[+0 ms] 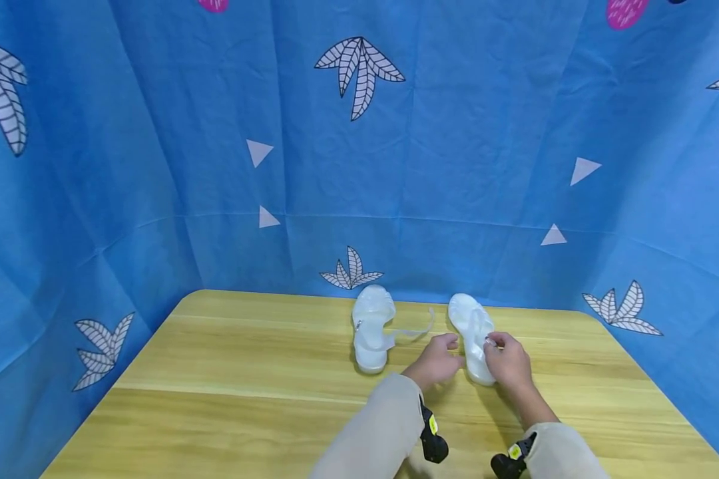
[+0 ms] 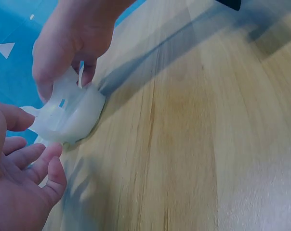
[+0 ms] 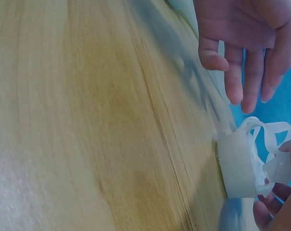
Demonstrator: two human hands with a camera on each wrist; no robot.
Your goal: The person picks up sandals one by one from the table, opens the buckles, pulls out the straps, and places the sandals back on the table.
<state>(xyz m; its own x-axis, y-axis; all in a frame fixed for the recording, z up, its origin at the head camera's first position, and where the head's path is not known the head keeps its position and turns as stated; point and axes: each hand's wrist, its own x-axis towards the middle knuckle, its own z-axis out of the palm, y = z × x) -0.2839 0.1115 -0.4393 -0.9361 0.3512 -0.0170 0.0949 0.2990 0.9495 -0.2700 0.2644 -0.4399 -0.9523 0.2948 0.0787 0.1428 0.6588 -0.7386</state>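
Two white translucent sandals lie on the wooden table, toes toward the curtain. My right hand (image 1: 509, 362) is at the right side of the right sandal (image 1: 471, 324) and pinches its ankle strap between thumb and fingers. In the right wrist view the strap stands raised above the heel of the sandal (image 3: 236, 166). My left hand (image 1: 437, 362) is held just left of that sandal, fingers spread and relaxed, holding nothing. The left wrist view shows the left hand (image 2: 20, 178) palm up by the sandal (image 2: 85, 115). The left sandal (image 1: 371, 319) sits apart, its strap (image 1: 416, 331) undone and stretched rightward.
A blue curtain (image 1: 479, 159) with printed leaves and triangles hangs behind and at both sides of the table (image 1: 228, 372). Both sandals are near the table's far edge. Black wrist cameras are strapped on both sleeves.
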